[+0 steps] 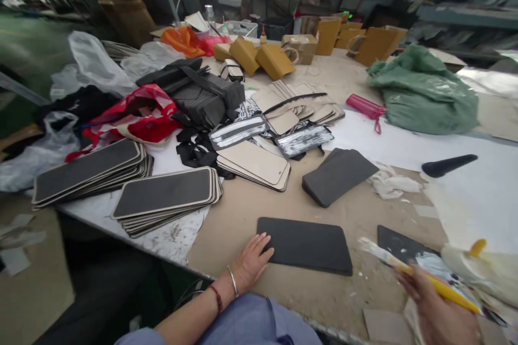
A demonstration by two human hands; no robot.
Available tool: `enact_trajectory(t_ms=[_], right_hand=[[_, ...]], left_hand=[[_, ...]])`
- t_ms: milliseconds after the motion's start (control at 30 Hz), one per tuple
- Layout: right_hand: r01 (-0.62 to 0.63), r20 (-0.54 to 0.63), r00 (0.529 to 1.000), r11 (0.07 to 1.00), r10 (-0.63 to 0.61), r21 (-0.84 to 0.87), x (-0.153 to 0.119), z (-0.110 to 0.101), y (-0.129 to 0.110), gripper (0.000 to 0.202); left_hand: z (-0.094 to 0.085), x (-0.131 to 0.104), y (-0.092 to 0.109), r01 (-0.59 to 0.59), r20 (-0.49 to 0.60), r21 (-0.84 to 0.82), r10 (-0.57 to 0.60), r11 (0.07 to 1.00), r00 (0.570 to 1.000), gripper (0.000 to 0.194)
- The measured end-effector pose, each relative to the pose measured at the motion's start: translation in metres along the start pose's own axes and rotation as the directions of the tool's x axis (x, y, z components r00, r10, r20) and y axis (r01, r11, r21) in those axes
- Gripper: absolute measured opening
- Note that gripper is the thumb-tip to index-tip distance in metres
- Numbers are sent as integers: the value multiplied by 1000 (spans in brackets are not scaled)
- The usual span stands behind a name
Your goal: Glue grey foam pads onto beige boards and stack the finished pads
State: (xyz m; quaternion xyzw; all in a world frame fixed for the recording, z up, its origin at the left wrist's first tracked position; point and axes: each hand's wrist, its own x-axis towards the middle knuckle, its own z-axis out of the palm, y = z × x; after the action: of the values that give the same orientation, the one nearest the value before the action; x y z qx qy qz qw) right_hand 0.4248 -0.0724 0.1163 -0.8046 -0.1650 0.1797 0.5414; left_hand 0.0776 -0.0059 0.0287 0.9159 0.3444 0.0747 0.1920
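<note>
My left hand [251,263] rests with its fingers stretched out on the left end of a black rectangular panel [305,245], which lies flat on brown board. In my right hand [439,299] is a yellow-handled brush [451,292], gripped around the handle. White stuff coats its bristle end, which points left toward the panel but stays apart from it. Below the brush lies a smaller dark piece [399,242] smeared with white. Beyond the panel sits a stack of dark grey pieces [340,175]. A pale tub [459,261] with a yellow object on it stands at the right.
Stacks of dark panels with beige borders [165,191] lie at the left, and beige panels [254,164] at the centre. A crumpled white cloth [392,180], a black tapered object [449,164], a pink pouch [366,107] and a green bag [424,91] occupy the right.
</note>
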Motion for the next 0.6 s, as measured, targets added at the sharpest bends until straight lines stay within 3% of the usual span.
enact_trajectory(t_ms=[67,167,300,467,600], right_hand=[[-80,176,982,995,68,61,-34,38,4,37],[-231,436,889,959,140,163,-83,99,8,42],[-275,516,843,946,152,171,-122,151,7,38],[-282,527,833,948,168,144,-133,171,11,41],[-204,460,877,975,141,90,-120,160,18,41]], left_hand=[[3,-9,-4,-5,-60,4,5,1000,998,40],[6,-18,-13,-14,-116,-26,11,1000,993,35],[8,-19,-22,-39,-129,-76,29,996,991,33],[5,-16,-29,-72,-137,-133,53,988,989,32],[5,-16,-32,-82,-126,-164,62,983,990,32]])
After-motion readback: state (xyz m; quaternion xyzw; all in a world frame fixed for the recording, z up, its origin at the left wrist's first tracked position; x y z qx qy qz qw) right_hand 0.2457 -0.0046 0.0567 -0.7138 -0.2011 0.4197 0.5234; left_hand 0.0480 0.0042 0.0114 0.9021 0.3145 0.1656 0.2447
